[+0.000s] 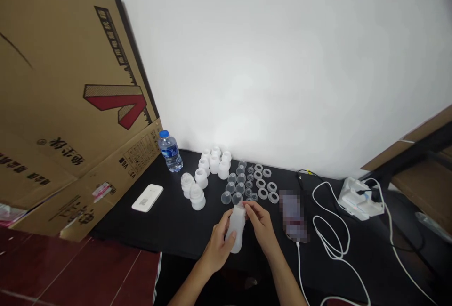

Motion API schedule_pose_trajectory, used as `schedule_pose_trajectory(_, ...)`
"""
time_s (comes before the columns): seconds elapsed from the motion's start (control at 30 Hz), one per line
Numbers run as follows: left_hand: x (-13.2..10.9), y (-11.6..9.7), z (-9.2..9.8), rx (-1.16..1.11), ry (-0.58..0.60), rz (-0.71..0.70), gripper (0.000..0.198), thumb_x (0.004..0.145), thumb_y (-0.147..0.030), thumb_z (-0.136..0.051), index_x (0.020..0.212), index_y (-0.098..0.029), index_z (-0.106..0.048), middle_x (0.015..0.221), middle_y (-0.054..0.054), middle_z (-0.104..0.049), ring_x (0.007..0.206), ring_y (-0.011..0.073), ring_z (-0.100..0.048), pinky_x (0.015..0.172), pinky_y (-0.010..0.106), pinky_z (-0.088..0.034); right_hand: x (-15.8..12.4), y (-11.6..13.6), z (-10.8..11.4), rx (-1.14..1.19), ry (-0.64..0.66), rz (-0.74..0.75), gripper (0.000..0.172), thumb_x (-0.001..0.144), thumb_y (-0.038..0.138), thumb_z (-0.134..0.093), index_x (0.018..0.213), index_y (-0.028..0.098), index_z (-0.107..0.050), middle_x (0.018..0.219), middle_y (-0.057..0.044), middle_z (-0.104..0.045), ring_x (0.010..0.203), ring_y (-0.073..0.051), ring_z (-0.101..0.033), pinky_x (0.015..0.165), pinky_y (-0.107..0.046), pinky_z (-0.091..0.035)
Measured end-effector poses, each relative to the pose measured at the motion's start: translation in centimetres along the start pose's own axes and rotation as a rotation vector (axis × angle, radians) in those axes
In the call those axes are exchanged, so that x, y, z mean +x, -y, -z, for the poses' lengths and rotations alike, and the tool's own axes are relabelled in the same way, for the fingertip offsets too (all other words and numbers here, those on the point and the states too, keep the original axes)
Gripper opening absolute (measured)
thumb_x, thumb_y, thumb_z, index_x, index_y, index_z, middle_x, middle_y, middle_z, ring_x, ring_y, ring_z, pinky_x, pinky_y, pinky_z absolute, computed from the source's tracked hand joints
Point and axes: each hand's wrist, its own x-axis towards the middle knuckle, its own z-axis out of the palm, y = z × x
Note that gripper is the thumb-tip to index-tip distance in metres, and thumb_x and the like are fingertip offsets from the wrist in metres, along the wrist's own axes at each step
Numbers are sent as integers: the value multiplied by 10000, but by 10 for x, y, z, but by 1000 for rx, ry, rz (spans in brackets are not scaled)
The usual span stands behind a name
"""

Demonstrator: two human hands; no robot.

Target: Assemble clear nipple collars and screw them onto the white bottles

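Note:
My left hand (pixel 221 245) is wrapped around a small translucent white bottle (pixel 235 230), tilted with its mouth pointing away from me. At that mouth, the fingers of my right hand (pixel 259 221) pinch a small clear piece (pixel 240 203), partly hidden by the fingertips. Just beyond my hands lie clear dome-shaped pieces (pixel 226 197) in rows, small clear fittings (pixel 249 177) and flat translucent rings (pixel 262 193). To their left stand several white wide-necked pieces (pixel 201 178). Two nearer ones, including a white piece with a clear top (pixel 197 197), stand apart from that group.
A water bottle (pixel 170 151) and a white flat device (pixel 147 197) are at the left, beside a large cardboard box (pixel 70 84). Right of my hands lie a blurred phone (pixel 294 214), white cables (pixel 332 249) and a white power strip (pixel 360 197). A white wall (pixel 264 70) backs the black table (pixel 151 230).

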Motion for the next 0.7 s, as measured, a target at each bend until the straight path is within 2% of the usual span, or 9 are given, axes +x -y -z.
schedule_pose_trajectory(0.1, -1, 0, 3, -32, -52, 33, 752, 1031, -676, -542, 1633, -234, -455, 1425, 160, -697, 1234, 348, -684, 1079, 477, -534, 12, 4, -10, 24, 19, -27, 450, 973, 648, -719, 1096, 235, -849, 932, -66, -781, 802, -235, -667, 686, -323, -560)
schedule_pose_trajectory(0.17, -2, -1, 5, -47, -79, 62, 738, 1050, -670, -514, 1647, -245, -424, 1462, 165, -673, 1268, 348, -666, 1114, 503, -510, 15, 8, -16, 24, 25, -37, 454, 959, 657, -732, 1063, 233, -856, 902, -60, -774, 786, -225, -654, 680, -316, -546)
schedule_pose_trajectory(0.27, -2, -3, 4, -137, -64, 80, 729, 1058, -665, -511, 1639, -240, -394, 1371, 163, -716, 1203, 330, -699, 1050, 489, -548, 18, 18, -21, 14, 42, -62, 449, 925, 656, -774, 998, 221, -862, 825, -41, -743, 729, -190, -607, 653, -291, -502)
schedule_pose_trajectory(0.43, 0, -3, -1, -208, -24, 83, 697, 1040, -638, -592, 1578, -230, -418, 1139, 114, -772, 1014, 296, -751, 895, 428, -585, 24, 34, -24, 21, 50, -147, 452, 847, 641, -861, 892, 192, -848, 660, 9, -610, 579, -117, -437, 537, -256, -344)
schedule_pose_trajectory(0.6, 2, -8, 2, -205, -39, 68, 635, 1079, -607, -535, 1590, -238, -450, 1123, 118, -786, 1060, 305, -750, 931, 441, -578, 35, 42, -26, 21, 37, -190, 435, 779, 611, -919, 857, 190, -843, 660, 14, -609, 546, -97, -358, 513, -256, -247)
schedule_pose_trajectory(0.7, 3, -11, 5, -255, -40, 63, 668, 1068, -645, -526, 1583, -222, -494, 1070, 113, -793, 959, 284, -753, 852, 407, -598, 41, 44, -28, -15, 40, -194, 429, 755, 599, -937, 812, 185, -836, 630, 20, -600, 539, -91, -342, 515, -253, -234)
